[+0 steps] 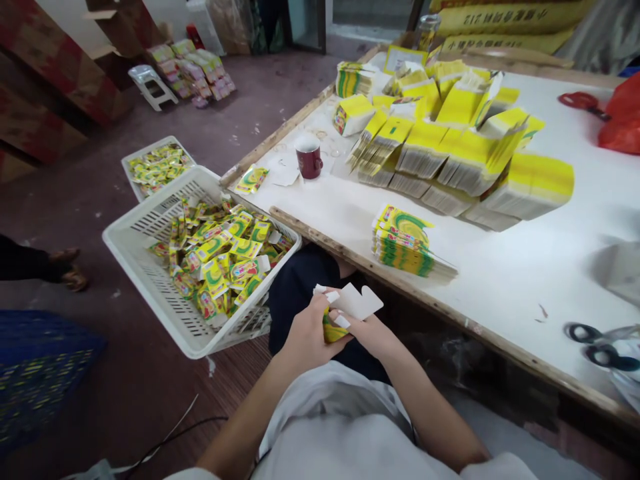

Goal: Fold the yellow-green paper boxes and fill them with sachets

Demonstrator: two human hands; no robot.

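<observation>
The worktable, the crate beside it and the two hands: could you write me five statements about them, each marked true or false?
1. The left hand and right hand both hold one small carton. True.
2. The maroon mug lies on its side. False: it stands upright on the worktable.
3. The white plastic crate holds many yellow-and-green packs. True.
4. The white stool is on the worktable. False: it stands on the floor.
5. The small stack of flat cartons lies apart from the larger yellow pile. True.
</observation>
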